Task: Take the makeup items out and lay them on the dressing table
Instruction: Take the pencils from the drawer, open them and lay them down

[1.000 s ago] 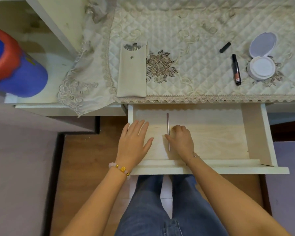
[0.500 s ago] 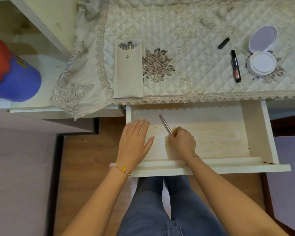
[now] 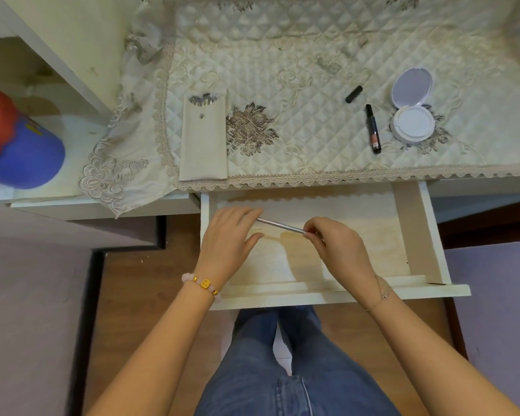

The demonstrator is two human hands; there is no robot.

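A thin silver makeup pencil [image 3: 279, 226] hangs above the open white drawer [image 3: 409, 235], lying nearly level. My right hand [image 3: 336, 244] pinches its right end. My left hand [image 3: 231, 238] has its fingers spread, and the fingertips touch the pencil's left end. On the quilted cloth of the dressing table [image 3: 297, 85] lie a beige brush pouch [image 3: 204, 139], a black cap [image 3: 353, 94], a black lip tube [image 3: 373, 129] and an open white compact [image 3: 412, 106].
The pulled-out drawer juts over my knees in blue jeans [image 3: 282, 370]. A red and blue container [image 3: 15, 139] lies on the lower shelf at left. Lace trim of the cloth hangs over the table's left corner [image 3: 108, 175].
My right hand has lifted the silver pencil off the drawer floor and turned it from upright to nearly level. My left hand has come up to touch its left end.
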